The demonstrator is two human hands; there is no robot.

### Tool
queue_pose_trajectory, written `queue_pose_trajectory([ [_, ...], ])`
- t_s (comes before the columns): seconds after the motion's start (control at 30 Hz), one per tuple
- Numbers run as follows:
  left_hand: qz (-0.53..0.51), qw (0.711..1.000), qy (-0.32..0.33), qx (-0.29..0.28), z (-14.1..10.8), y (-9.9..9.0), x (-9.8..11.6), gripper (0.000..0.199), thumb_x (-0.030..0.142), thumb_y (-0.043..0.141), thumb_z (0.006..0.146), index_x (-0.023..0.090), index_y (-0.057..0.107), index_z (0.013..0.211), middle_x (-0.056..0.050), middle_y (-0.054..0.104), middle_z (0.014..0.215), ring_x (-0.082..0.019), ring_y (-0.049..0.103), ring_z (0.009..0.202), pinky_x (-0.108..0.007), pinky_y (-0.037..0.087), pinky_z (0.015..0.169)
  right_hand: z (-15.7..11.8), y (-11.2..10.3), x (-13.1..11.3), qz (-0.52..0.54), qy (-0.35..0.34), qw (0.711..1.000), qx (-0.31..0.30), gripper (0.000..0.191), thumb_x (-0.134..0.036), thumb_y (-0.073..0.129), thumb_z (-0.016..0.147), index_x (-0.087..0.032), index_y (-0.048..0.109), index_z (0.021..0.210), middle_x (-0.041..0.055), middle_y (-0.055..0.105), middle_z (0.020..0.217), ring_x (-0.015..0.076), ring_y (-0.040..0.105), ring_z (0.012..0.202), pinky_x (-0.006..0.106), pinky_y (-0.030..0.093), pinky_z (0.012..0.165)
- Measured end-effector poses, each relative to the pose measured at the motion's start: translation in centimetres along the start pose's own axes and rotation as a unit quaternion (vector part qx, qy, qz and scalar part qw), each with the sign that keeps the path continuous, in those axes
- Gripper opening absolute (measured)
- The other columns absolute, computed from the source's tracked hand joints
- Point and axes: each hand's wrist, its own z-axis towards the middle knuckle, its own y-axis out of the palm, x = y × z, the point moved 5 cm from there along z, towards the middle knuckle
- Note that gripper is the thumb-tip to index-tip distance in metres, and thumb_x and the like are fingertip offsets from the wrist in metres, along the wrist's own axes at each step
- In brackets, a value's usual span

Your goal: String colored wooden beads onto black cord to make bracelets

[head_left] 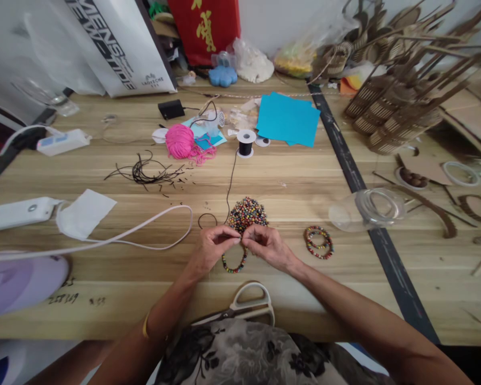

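Fingertips of my left hand (211, 247) and my right hand (271, 248) meet, both closed in a pinch above a loop of multicoloured beads (234, 270). The loop hangs below them towards the table's front edge; the thin cord ends between the fingertips are too small to make out. Just beyond my hands lies a heap of loose coloured beads (248, 210). A black cord (231, 184) runs from a spool (246, 144) down towards the heap and curls beside my left hand. Two beaded bracelets (319, 243) lie to the right.
White-handled scissors (253, 305) lie near my body. Black cord pieces (144, 171), a pink yarn ball (179, 141) and blue sheets (288, 118) lie farther back. At left is a white cable (144, 230); at right, a clear plastic container (369, 208) and woven baskets (393, 115).
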Motion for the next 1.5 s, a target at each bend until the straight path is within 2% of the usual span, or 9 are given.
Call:
queue_pose_trajectory([
  [0.37, -0.004, 1.0, -0.012, -0.002, 0.0, 0.0, 0.1, 0.01, 0.019, 0.071, 0.067, 0.013, 0.071, 0.074, -0.005, 0.071, 0.073, -0.014, 0.063, 0.068, -0.023, 0.049, 0.065, 0.0, -0.1, -0.1, -0.011, -0.012, 1.0, -0.011, 0.023, -0.034, 0.058, 0.085, -0.013, 0.055, 0.076, -0.0038, 0.044, 0.06, 0.0067, 0.036, 0.054, 0.019, 0.029, 0.048],
  [0.7, 0.002, 1.0, 0.012, -0.015, 0.0, 0.1, 0.4, 0.009, 0.02, 0.071, 0.068, 0.013, 0.071, 0.073, -0.006, 0.07, 0.072, -0.015, 0.062, 0.068, -0.023, 0.048, 0.064, 0.0, -0.1, 0.3, -0.007, -0.013, 1.0, -0.017, 0.024, -0.037, 0.059, 0.085, -0.014, 0.056, 0.079, -0.003, 0.045, 0.062, 0.0071, 0.039, 0.053, 0.018, 0.032, 0.047],
  [1.07, 0.002, 0.998, -0.003, -0.055, -0.1, 0.4, 0.0, 0.008, 0.018, 0.07, 0.068, 0.011, 0.068, 0.072, -0.005, 0.069, 0.069, -0.012, 0.061, 0.063, -0.021, 0.046, 0.06, 0.0, -0.2, 0.8, 0.066, 0.014, 0.997, -0.033, 0.03, -0.039, 0.072, 0.074, -0.015, 0.056, 0.081, -0.0042, 0.05, 0.062, 0.0061, 0.043, 0.052, 0.018, 0.035, 0.048],
  [1.23, -0.006, 0.998, -0.008, -0.061, -0.1, 0.4, 0.0, 0.012, 0.022, 0.072, 0.068, 0.012, 0.068, 0.07, -0.006, 0.069, 0.07, -0.013, 0.061, 0.064, -0.022, 0.047, 0.062, 0.0, -0.2, 0.7, 0.072, 0.008, 0.997, -0.04, 0.028, -0.037, 0.072, 0.075, -0.015, 0.056, 0.083, -0.0036, 0.052, 0.064, 0.0062, 0.043, 0.053, 0.018, 0.035, 0.048],
  [1.4, 0.002, 0.997, 0.042, -0.067, -0.1, 0.4, 1.0, 0.013, 0.024, 0.07, 0.071, 0.012, 0.068, 0.067, -0.006, 0.067, 0.07, -0.014, 0.06, 0.068, -0.023, 0.046, 0.063, 0.0, -0.4, 0.4, 0.051, -0.027, 0.998, -0.04, 0.024, -0.035, 0.071, 0.076, -0.016, 0.06, 0.086, -0.0014, 0.053, 0.071, 0.0081, 0.045, 0.059, 0.02, 0.038, 0.054],
  [1.5, 0.029, 0.995, 0.073, -0.064, -0.1, 0.3, 1.6, 0.013, 0.026, 0.069, 0.073, 0.013, 0.069, 0.069, -0.006, 0.065, 0.072, -0.015, 0.059, 0.07, -0.025, 0.045, 0.065, 0.2, -0.5, -0.2, 0.004, -0.063, 0.997, -0.044, 0.021, -0.036, 0.068, 0.079, -0.016, 0.062, 0.08, 0.0028, 0.056, 0.078, 0.012, 0.051, 0.069, 0.024, 0.041, 0.062],
])
